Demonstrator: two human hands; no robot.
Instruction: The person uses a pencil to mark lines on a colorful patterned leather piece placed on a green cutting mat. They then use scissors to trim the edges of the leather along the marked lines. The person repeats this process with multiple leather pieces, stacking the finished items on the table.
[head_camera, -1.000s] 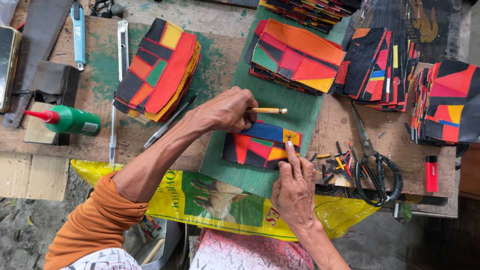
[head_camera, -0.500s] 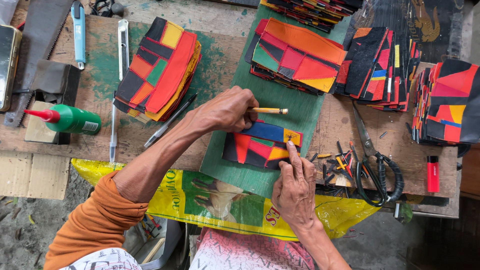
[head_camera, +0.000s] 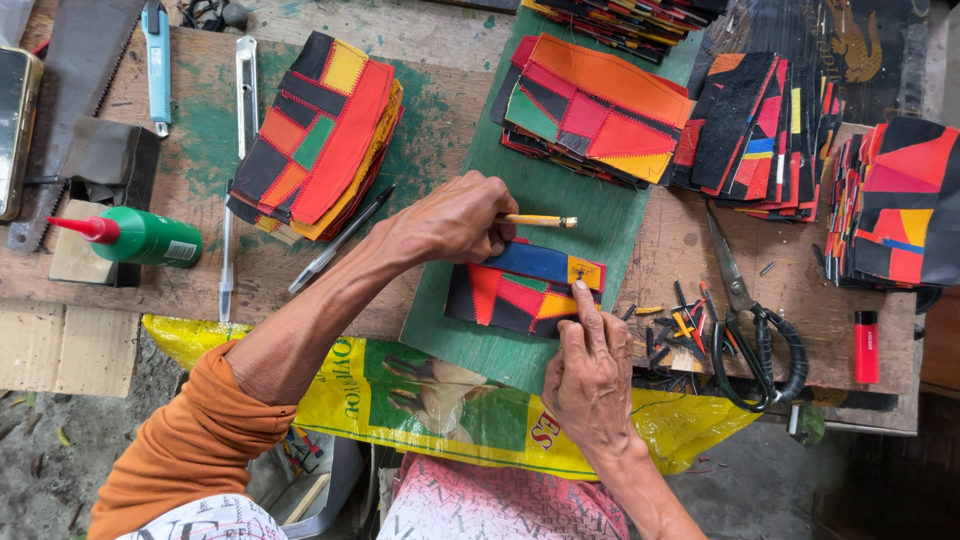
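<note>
While the green cutting mat (head_camera: 560, 200) lies across the wooden worktop (head_camera: 690, 250), a patchwork piece (head_camera: 520, 290) of red, orange, blue and black rests on the mat's near half. The left hand (head_camera: 450, 220) sits at the piece's upper left edge, its grip closed on a yellow pencil (head_camera: 540, 221) that points right above the piece. The right hand (head_camera: 590, 370) presses the piece's lower right corner with its fingertips (head_camera: 592, 300); it seems to hold nothing. Right of the mat lie black-handled scissors (head_camera: 750, 330); left of it, a green glue bottle (head_camera: 135, 236).
</note>
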